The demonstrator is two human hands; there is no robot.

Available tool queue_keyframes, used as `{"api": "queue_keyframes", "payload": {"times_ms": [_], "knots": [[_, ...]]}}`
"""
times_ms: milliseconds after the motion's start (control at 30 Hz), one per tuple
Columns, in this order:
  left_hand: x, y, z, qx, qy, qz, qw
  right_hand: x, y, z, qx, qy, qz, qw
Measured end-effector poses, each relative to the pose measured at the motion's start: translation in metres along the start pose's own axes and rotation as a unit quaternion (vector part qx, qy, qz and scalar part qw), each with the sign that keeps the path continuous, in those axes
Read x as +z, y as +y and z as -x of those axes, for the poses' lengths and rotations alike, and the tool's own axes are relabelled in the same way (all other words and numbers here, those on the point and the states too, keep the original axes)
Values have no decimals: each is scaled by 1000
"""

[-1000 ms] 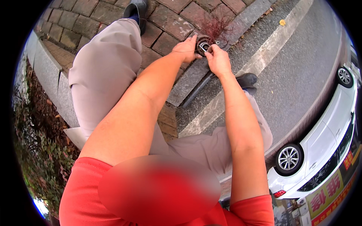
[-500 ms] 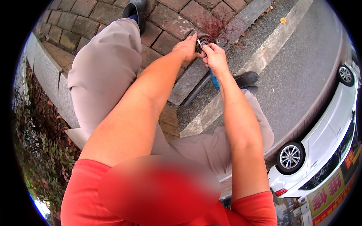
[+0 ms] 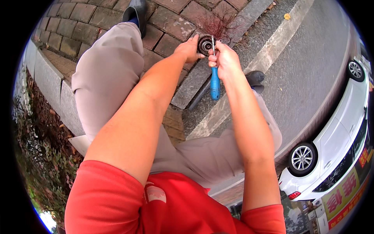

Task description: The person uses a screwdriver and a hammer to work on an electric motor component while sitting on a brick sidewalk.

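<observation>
While the person sits over a brick pavement (image 3: 163,23), the left hand (image 3: 189,49) is wrapped around 1 small round dark part (image 3: 205,44), held out in front above the curb. Just beside it, the right hand (image 3: 224,59) is closed on a blue-handled screwdriver (image 3: 214,84), its thin shaft raised to the part's face. By my judgement the work on it is underway, unfinished.

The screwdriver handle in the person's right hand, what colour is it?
Blue. The screwdriver handle hangs below the right hand, plainest in the head view.
</observation>
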State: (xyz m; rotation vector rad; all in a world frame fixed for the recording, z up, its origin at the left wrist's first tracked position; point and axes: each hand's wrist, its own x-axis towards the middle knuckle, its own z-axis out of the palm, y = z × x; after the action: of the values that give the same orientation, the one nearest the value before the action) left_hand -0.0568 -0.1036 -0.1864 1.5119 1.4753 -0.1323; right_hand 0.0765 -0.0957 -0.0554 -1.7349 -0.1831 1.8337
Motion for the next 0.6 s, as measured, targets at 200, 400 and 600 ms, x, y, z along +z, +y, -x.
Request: {"api": "queue_keyframes", "payload": {"times_ms": [200,400,600], "knots": [[-5,2,6,-2,-4,24,1000,-18,-37,62,9,18,26,999],[-1,-1,6,28,2,44,999,-36,-35,106,-5,61,-4,998],[3,-2,-2,14,7,30,999,-42,-45,74,-197,78,229,950]]}}
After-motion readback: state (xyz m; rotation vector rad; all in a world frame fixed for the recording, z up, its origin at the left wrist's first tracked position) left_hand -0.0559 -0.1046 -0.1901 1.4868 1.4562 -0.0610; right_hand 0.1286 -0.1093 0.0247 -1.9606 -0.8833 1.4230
